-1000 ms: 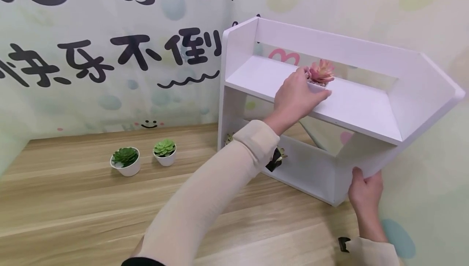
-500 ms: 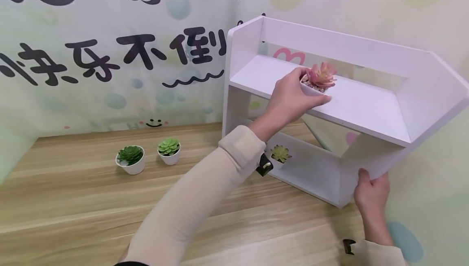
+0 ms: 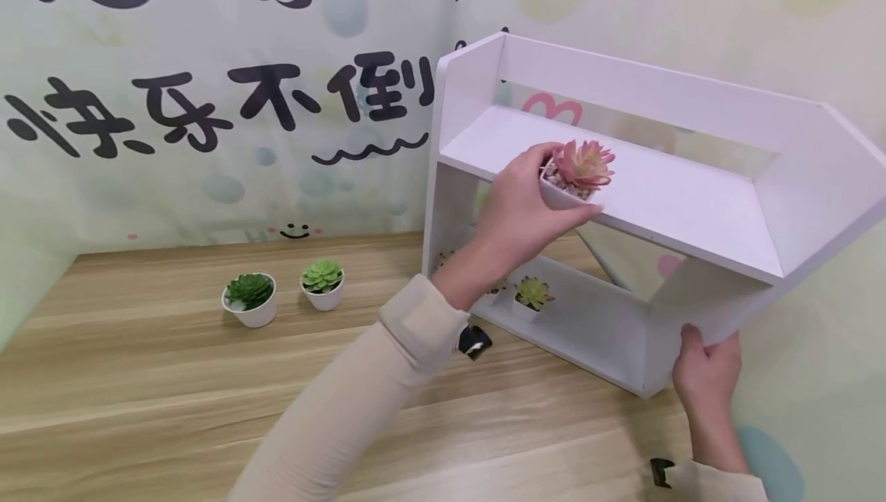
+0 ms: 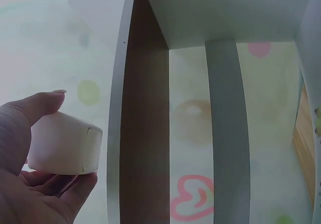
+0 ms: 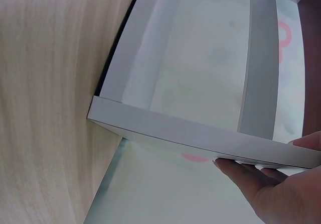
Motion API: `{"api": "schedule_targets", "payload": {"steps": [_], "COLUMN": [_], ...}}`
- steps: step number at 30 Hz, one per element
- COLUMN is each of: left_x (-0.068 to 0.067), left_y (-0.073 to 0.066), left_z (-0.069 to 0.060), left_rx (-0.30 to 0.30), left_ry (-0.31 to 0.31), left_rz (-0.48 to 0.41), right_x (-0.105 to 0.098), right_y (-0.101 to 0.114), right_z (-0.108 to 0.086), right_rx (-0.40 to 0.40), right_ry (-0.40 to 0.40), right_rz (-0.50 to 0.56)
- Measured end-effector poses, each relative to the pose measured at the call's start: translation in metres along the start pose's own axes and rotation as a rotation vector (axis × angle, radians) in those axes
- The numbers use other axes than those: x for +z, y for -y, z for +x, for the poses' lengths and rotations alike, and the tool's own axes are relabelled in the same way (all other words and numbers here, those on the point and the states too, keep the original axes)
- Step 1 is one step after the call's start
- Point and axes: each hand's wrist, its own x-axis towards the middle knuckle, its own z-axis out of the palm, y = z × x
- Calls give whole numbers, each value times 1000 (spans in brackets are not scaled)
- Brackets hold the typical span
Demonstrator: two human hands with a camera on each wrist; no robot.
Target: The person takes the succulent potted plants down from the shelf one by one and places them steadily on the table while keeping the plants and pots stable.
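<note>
My left hand (image 3: 508, 221) grips a small white pot holding a pink succulent (image 3: 584, 166) and pebbles. It hangs in front of the upper board of a white two-tier shelf (image 3: 692, 191). In the left wrist view the thumb lies on one side of the pot (image 4: 65, 146) and the fingers on the other, apart from the board edge. My right hand (image 3: 707, 379) holds the shelf's right side panel by its front edge; the right wrist view shows thumb and fingers on either side of that panel (image 5: 200, 142). A yellow-green succulent (image 3: 532, 294) stands on the lower tier.
More small succulents on the lower tier are partly hidden behind my left arm. Two potted green succulents, one dark (image 3: 251, 298) and one light (image 3: 322, 284), stand on the wooden table (image 3: 173, 394) at left. A printed wall (image 3: 277, 179) rises behind.
The pink succulent in my left hand has moved left and toward me, from over the upper board to in front of it. My right hand keeps its hold on the side panel.
</note>
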Motion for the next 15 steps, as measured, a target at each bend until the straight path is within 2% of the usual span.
{"api": "schedule_targets", "payload": {"steps": [5, 12, 15], "left_x": [-16, -38, -46], "left_y": [15, 38, 50], "left_z": [-15, -32, -37], "left_rx": [22, -95, -116], "left_ry": [-83, -135, -156], "left_rz": [-4, -20, -21], "right_x": [1, 1, 1], "right_y": [-1, -3, -4], "right_z": [0, 2, 0], "right_rx": [-17, -26, -16], "right_ry": [-28, -21, -16], "right_rz": [9, 32, 30]}}
